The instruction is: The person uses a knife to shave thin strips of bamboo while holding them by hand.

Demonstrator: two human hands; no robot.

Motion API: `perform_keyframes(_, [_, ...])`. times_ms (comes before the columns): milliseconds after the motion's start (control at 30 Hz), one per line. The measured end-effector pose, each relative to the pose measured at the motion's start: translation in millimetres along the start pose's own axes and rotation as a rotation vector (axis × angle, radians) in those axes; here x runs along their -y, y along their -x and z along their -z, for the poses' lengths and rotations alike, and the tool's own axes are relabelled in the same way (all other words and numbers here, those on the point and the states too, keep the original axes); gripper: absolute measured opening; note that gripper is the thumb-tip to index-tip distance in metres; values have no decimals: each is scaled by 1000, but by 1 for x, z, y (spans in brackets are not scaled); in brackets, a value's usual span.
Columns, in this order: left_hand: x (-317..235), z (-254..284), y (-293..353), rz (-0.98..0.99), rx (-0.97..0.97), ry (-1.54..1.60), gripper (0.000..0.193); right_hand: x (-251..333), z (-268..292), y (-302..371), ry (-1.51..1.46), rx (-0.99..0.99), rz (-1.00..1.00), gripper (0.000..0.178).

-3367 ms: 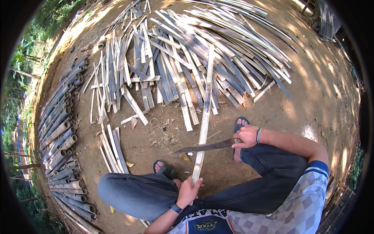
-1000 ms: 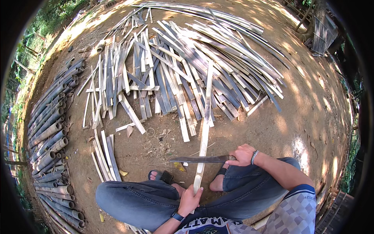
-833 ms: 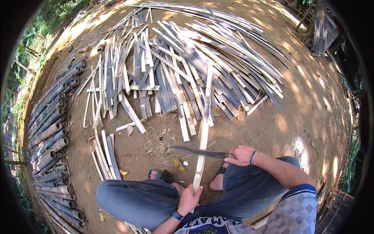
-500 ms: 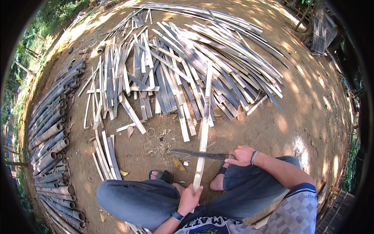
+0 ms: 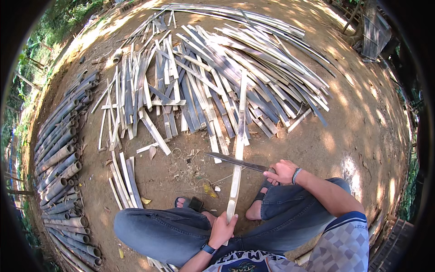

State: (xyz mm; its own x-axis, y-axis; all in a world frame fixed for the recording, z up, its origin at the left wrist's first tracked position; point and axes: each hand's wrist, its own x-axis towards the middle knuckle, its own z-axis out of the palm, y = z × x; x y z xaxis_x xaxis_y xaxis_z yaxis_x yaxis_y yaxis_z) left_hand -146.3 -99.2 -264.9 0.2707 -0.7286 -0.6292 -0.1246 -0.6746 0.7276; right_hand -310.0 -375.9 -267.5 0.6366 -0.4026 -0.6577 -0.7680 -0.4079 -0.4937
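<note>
My left hand (image 5: 222, 230) is closed around the near end of a long, pale bamboo strip (image 5: 236, 179), close to my lap. The strip runs away from me, its far end over the pile of split bamboo. In my right hand (image 5: 282, 172) is the handle of a long machete (image 5: 240, 162), its dark blade pointing left. The blade lies across the strip around its middle; whether it bites into the bamboo I cannot tell. My legs are folded to either side, with sandalled feet close to the strip.
A broad pile of split bamboo strips (image 5: 195, 81) spreads ahead. Whole bamboo poles (image 5: 59, 156) are stacked along the left. A few strips (image 5: 124, 179) lie beside my left knee. Shavings (image 5: 192, 170) and leaves litter the dirt, and a grey sheet (image 5: 377, 38) stands at far right.
My right hand and the machete have moved slightly away from me along the strip, and the blade now slants more, its tip farther off. My left hand keeps its grip.
</note>
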Motion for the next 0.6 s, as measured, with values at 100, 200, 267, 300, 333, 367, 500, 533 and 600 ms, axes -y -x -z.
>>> perform_keyframes(100, [-1, 2, -1, 14, 31, 8, 34, -4, -3, 5, 233, 9, 108, 59])
perform_keyframes(200, [4, 0, 0, 12, 6, -1, 35, -1, 0, 3, 294, 1, 145, 59])
perform_keyframes(267, [0, 0, -2, 3, -7, -6, 35, -4, -2, 0, 220, -11, 84, 59])
perform_keyframes(300, [-1, 0, -2, -2, -13, -9, 35, -5, -4, 0, 234, -10, 92, 60])
perform_keyframes(333, [0, -1, -3, -5, -15, -11, 34, -3, -3, 0, 251, -13, 102, 60])
perform_keyframes(367, [2, -1, -3, -8, -17, -14, 34, -1, -1, 0, 269, -17, 112, 60])
perform_keyframes(500, [-1, -1, 1, 14, -2, -28, 34, 3, 7, -2, 157, -34, -19, 61])
perform_keyframes(533, [-2, 0, 1, 16, 4, -17, 34, 1, 11, -1, 157, -53, -31, 61])
perform_keyframes(600, [-3, 1, 2, 22, 15, 6, 34, -4, 9, 1, 216, -51, 37, 61])
